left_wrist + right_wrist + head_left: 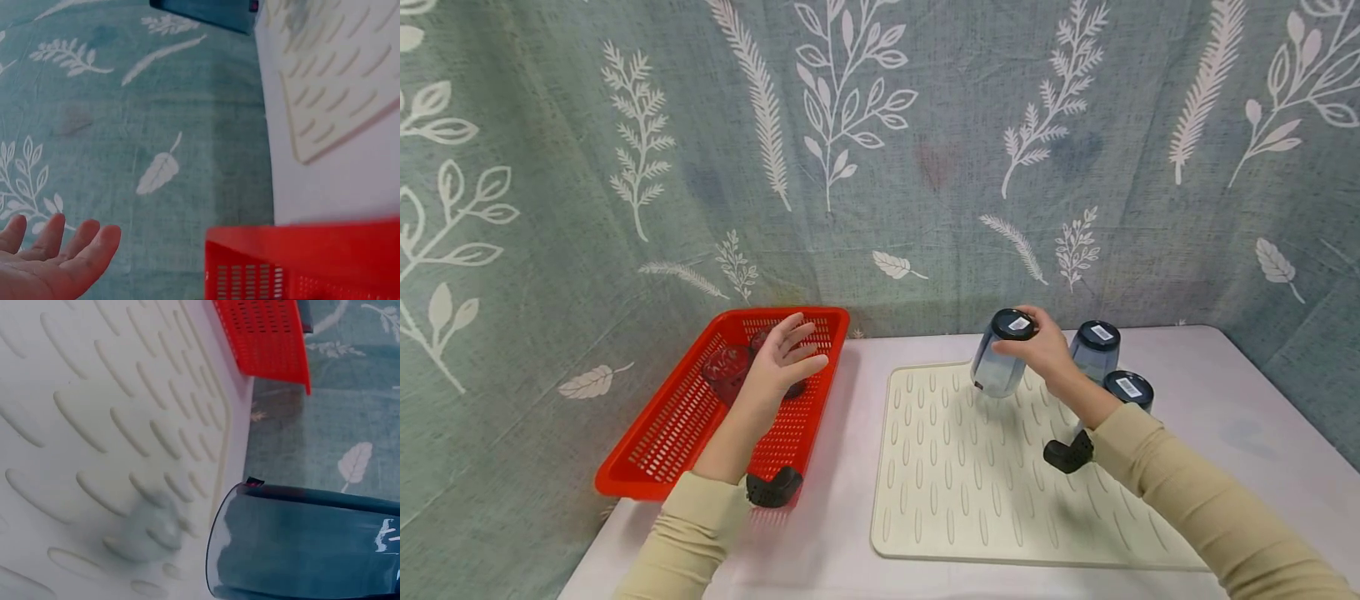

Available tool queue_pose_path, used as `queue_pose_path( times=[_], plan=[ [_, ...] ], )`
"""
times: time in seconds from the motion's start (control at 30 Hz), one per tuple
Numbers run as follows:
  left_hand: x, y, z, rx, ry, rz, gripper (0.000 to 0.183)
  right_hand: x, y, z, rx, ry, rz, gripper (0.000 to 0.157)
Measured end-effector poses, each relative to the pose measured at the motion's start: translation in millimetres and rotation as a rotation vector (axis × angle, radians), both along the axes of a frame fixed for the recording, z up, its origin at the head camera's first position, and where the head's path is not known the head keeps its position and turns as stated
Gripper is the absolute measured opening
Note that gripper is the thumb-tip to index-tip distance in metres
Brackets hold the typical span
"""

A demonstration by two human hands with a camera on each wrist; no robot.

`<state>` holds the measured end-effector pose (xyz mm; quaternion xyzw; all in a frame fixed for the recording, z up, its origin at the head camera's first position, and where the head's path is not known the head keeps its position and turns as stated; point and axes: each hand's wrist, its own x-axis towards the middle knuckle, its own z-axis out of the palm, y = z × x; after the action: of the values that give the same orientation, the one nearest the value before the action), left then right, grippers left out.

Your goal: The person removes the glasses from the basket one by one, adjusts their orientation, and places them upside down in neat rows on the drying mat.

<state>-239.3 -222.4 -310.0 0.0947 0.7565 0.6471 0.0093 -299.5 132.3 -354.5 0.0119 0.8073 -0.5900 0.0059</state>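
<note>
two blue tumblers (1094, 354) stand inverted, presumably to drain; right fingers (1035, 316) grip a third tumbler (996, 375) near its base; left fingers (97, 256) spread, empty.

I can't read the label (1019, 323) on the held glass (997, 368), too small; right-wrist view crops its base end. Right sleeve (1195, 492) hides the mat's (951, 500) near right corner, right wrist (1093, 402) most of the nearer upturned glass (1131, 387). Left hand (781, 360) partly blocks the basket's (636, 489) red items (726, 367).
</note>
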Motion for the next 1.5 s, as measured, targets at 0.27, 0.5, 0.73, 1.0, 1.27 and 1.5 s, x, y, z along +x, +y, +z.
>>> queue_pose_path(
  times=[0.27, 0.5, 0.73, 1.0, 1.27, 1.5],
  plan=[
    [-9.8, -21, 14.5, -0.177, -0.044, 0.067, 0.078, -10.2, 5, -11.1, 0.031, 0.026, -0.067, 0.077],
    [-16.7, -36, 22.4, -0.283, -0.061, 0.139, 0.082, -18.3, 8, -21.1, 0.134, 0.080, -0.102, 0.075],
    [-23.2, -44, 26.3, -0.341, -0.117, 0.143, 0.085, -20.9, 10, -28.5, 0.203, 0.070, -0.134, 0.074],
    [-27.3, -49, 26.5, -0.399, -0.167, 0.111, 0.089, -19.9, 13, -35.1, 0.258, 0.090, -0.148, 0.073],
    [-28.8, -51, 24.9, -0.426, -0.181, 0.141, 0.091, -23.2, 15, -37.5, 0.281, 0.087, -0.136, 0.073],
    [-31.8, -57, 21.8, -0.433, -0.187, 0.174, 0.091, -22.1, 15, -37.4, 0.375, 0.098, -0.103, 0.075]
  ],
)
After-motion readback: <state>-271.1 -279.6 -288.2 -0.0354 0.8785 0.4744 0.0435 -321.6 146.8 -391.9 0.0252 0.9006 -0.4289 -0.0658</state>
